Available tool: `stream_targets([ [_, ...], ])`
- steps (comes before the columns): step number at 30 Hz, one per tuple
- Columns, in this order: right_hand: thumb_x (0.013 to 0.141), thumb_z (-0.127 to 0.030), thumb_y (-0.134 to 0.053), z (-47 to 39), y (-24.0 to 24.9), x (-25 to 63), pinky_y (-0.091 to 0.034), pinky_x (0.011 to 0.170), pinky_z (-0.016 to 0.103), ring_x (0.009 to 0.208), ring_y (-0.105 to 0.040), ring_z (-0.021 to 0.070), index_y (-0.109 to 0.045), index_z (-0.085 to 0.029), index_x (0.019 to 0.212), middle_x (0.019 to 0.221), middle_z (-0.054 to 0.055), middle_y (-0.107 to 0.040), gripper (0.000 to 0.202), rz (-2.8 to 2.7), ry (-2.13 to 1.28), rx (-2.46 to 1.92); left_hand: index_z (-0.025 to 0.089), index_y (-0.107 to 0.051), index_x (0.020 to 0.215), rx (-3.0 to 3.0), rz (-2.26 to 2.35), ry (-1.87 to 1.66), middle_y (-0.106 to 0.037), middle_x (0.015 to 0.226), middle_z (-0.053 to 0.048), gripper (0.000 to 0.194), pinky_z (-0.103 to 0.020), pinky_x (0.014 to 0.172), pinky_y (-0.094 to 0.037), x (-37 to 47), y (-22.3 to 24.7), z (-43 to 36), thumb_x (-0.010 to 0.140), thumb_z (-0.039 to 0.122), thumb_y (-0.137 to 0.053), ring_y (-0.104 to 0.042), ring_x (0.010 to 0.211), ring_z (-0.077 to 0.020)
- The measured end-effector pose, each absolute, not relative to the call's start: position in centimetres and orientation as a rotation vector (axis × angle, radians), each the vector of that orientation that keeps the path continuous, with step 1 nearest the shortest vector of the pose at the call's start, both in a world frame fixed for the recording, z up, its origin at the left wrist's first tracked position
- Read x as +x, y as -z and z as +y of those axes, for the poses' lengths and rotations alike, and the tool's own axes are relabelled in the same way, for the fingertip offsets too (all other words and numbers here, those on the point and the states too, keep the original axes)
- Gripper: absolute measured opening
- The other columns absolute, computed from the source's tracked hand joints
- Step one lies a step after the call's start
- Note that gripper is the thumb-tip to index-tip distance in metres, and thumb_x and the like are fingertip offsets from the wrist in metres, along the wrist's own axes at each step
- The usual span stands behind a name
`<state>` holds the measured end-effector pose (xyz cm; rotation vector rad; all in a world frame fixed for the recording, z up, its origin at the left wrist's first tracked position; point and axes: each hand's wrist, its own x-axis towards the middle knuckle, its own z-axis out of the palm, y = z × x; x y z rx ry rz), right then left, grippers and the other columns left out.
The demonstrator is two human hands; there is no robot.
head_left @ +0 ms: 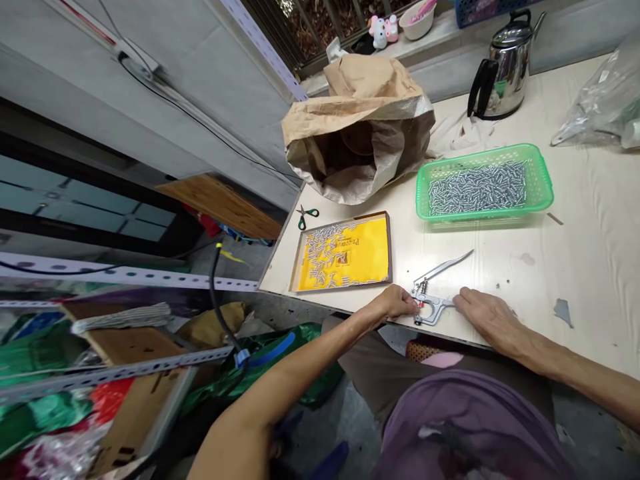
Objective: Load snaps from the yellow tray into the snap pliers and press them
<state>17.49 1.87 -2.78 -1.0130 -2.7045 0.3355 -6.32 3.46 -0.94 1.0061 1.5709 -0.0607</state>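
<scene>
Hand pliers (438, 305) of silver metal, with a coil spring and a C-shaped jaw, lie at the table's front edge. One of their handles angles up and away. My right hand (485, 317) is closed on the end of the lower handle. At the jaw end, my left hand (397, 302) pinches its fingers together beside a small red part; what they hold is too small to tell. Left of the pliers, a shallow tray (391, 257) with a yellow bottom holds many small metal pins. Behind is a green plastic basket (546, 190) filled with similar small metal pieces.
Black-handled scissors (306, 217) lie near the table's left edge. A large open paper sack (360, 127) stands at the back. Farther right are a steel kettle (507, 70) and a clear plastic bag (600, 100). Shelving with bags and cardboard is on the left.
</scene>
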Motion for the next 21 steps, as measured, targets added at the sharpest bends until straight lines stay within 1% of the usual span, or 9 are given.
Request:
stream_targets([
  [2,0.079,0.002,-0.04,1.7,2.9,17.5,-0.032,0.057,0.029,0.067,-0.05,0.0175,-0.051,-0.019,0.086,0.08,0.004,-0.054,0.025,-2.686,-0.252,-0.993,0.013,-0.059,0.06,0.995,1.569,0.032,-0.041,0.042,0.009,0.021,-0.018,0.038,-0.025,-6.2,0.7,3.1,0.062,0.03,-0.071,-0.032,0.038,-0.0044],
  [4,0.081,0.002,-0.038,1.6,3.0,17.5,-0.034,0.059,0.029,0.068,-0.051,0.0176,-0.052,-0.018,0.087,0.079,0.005,-0.055,0.026,-2.67,-0.209,-0.991,0.013,-0.059,0.062,0.984,1.565,-0.003,-0.044,0.044,0.008,0.019,-0.017,0.04,-0.033,-6.1,0.3,2.7,0.062,0.029,-0.07,-0.038,0.04,-0.0051],
  [7,0.083,0.0,-0.038,1.5,3.0,17.5,-0.034,0.06,0.029,0.07,-0.052,0.0177,-0.054,-0.019,0.088,0.08,0.005,-0.056,0.025,-2.67,-0.266,-1.016,0.013,-0.061,0.064,0.992,1.547,-0.046,-0.049,0.048,0.006,0.017,-0.019,0.045,-0.042,-6.0,0.0,2.0,0.063,0.028,-0.069,-0.044,0.045,-0.0065],
  [12,0.085,-0.001,-0.04,1.8,2.4,17.5,-0.032,0.058,0.029,0.073,-0.053,0.0183,-0.055,-0.019,0.09,0.084,0.005,-0.057,0.023,-2.778,-0.368,-1.105,0.011,-0.063,0.064,0.919,1.6,-0.082,-0.055,0.054,0.004,0.013,-0.019,0.048,-0.045,-5.5,0.2,1.3,0.063,0.023,-0.069,-0.048,0.05,-0.0071],
  [14,0.09,-0.01,-0.041,2.7,1.7,17.5,-0.031,0.055,0.028,0.072,-0.053,0.0169,-0.055,-0.019,0.09,0.087,0.005,-0.057,0.017,-2.839,-0.5,-1.114,0.011,-0.062,0.062,0.885,1.628,-0.096,-0.055,0.055,0.004,0.013,-0.019,0.048,-0.045,-5.3,0.4,1.1,0.063,0.022,-0.069,-0.048,0.05,-0.0072],
  [16,0.095,-0.019,-0.039,3.9,0.8,17.3,-0.031,0.054,0.027,0.072,-0.053,0.0157,-0.056,-0.019,0.091,0.092,0.006,-0.057,0.017,-2.854,-0.582,-1.113,0.011,-0.062,0.06,0.88,1.644,-0.114,-0.055,0.054,0.004,0.013,-0.019,0.049,-0.045,-5.1,0.5,0.9,0.063,0.022,-0.069,-0.049,0.051,-0.0075],
  [17,0.095,-0.019,-0.038,4.6,0.4,17.2,-0.031,0.055,0.027,0.074,-0.053,0.0157,-0.056,-0.019,0.093,0.095,0.006,-0.057,0.018,-2.847,-0.569,-1.113,0.011,-0.062,0.059,0.881,1.651,-0.12,-0.055,0.054,0.004,0.013,-0.02,0.049,-0.045,-5.0,0.5,0.9,0.063,0.022,-0.069,-0.049,0.051,-0.0076],
  [19,0.092,-0.011,-0.036,5.9,0.0,16.8,-0.033,0.06,0.028,0.081,-0.053,0.0173,-0.056,-0.019,0.099,0.103,0.008,-0.057,0.023,-2.822,-0.449,-1.129,0.011,-0.063,0.06,0.884,1.672,-0.121,-0.055,0.053,0.004,0.013,-0.02,0.05,-0.046,-4.9,0.5,0.8,0.063,0.022,-0.07,-0.049,0.051,-0.0079],
  [21,0.089,-0.008,-0.039,7.1,0.2,16.5,-0.034,0.064,0.03,0.087,-0.052,0.0201,-0.056,-0.018,0.104,0.106,0.01,-0.059,0.026,-2.818,-0.347,-1.147,0.011,-0.063,0.06,0.885,1.697,-0.11,-0.055,0.053,0.004,0.013,-0.021,0.05,-0.047,-4.8,0.4,0.9,0.063,0.021,-0.07,-0.049,0.051,-0.0081],
])
